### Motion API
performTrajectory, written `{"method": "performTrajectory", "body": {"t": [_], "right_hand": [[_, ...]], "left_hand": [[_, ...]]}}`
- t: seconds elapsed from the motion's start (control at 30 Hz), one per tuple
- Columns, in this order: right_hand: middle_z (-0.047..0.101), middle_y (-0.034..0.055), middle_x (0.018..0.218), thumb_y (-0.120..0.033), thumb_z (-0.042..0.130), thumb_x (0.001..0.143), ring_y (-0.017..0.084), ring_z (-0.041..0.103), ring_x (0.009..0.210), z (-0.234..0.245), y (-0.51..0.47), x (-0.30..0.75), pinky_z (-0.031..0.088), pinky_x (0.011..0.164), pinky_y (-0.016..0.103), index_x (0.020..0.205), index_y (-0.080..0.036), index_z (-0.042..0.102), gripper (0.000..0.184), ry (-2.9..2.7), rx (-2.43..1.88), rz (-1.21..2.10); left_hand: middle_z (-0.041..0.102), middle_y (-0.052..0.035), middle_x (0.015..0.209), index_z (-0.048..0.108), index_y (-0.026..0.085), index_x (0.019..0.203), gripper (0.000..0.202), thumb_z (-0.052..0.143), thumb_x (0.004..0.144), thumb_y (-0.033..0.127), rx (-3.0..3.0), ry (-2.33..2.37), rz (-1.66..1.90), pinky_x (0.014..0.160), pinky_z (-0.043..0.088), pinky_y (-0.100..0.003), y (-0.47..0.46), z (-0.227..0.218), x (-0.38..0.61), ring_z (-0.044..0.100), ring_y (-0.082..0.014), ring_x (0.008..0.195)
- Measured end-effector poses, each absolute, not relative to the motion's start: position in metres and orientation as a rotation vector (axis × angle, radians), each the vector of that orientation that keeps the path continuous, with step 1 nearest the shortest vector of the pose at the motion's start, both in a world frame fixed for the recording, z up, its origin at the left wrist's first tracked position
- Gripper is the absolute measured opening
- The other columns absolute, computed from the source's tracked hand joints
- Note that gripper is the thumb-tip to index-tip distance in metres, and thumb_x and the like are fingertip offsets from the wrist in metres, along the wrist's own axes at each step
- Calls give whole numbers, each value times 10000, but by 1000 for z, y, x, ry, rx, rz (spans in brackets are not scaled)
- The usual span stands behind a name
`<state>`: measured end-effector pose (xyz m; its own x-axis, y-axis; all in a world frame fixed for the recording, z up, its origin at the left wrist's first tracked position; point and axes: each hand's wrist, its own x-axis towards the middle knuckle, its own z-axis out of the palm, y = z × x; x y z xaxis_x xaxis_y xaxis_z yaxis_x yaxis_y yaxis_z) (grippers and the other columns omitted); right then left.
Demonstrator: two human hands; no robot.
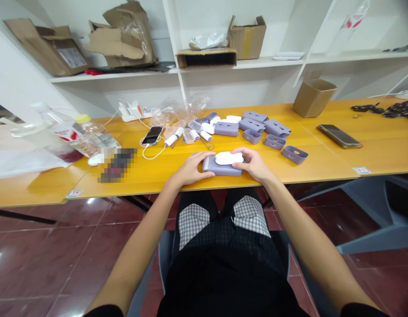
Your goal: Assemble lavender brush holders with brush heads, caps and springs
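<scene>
- Clock positions take the held housing as centre, with 12 straight away from the person.
- One lavender, rounded, perforated plastic housing [225,171] lies between the hands at the table's near edge; one flat white plastic piece with a wavy outline [228,158] is over its top, whether seated or not I cannot tell.
- Four more lavender perforated plastic housings [226,129] lie between 12 and 2 o'clock.
- Three lavender open oval plastic caps [295,155] form a slanting row from 1 to nearly 3 o'clock.
- At least four small white plastic cylinders [171,140] lie from 10 to 11 o'clock; the heap overlaps, so the full number is unclear.
- Two dark-screened smartphones: one with a white cable [152,135] at 10 o'clock, another [339,134] between 2 and 3.
- One open brown cardboard box [313,99] stands on the yellow wooden table [323,165] at 2 o'clock.
- The left hand [193,170], partly open, curves around the housing's left end and grasps it, thumb on the near side; the housing is at its 3 o'clock.
- The right hand [253,165] pinches the white piece's right end between thumb and fingers; that piece sits at its 9 o'clock.
</scene>
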<state>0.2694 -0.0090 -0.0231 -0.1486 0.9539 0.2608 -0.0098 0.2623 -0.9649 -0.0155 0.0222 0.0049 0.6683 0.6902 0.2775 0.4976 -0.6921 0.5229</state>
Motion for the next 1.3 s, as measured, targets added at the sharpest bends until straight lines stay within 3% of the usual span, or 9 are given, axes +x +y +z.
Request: {"method": "performTrajectory", "body": {"t": [0.4,0.93,1.3], "right_hand": [[761,20,1001,-360,945,696,254,676,914,-23,-9,270,525,839,421,1062,-281,755,420,-1476,-951,1065],[792,31,1056,-331,950,691,258,697,945,-24,-11,270,520,852,415,1071,-267,763,428,-1495,-946,1065],[760,17,973,-283,947,632,223,641,839,-24,-8,269,483,769,374,965,-251,737,395,-1504,-975,1037]], "left_hand": [[600,-71,1570,544,325,1505,674,788,898,487,2478,927,651,1234,429,-531,23,4,-16,570,-328,1441],[605,-80,1563,544,315,1507,686,791,894,500,2482,922,649,1231,424,-541,23,5,-15,575,-339,1430],[601,-85,1568,535,310,1513,710,810,883,488,2481,908,657,1229,425,-530,24,4,-16,574,-334,1432]]}}
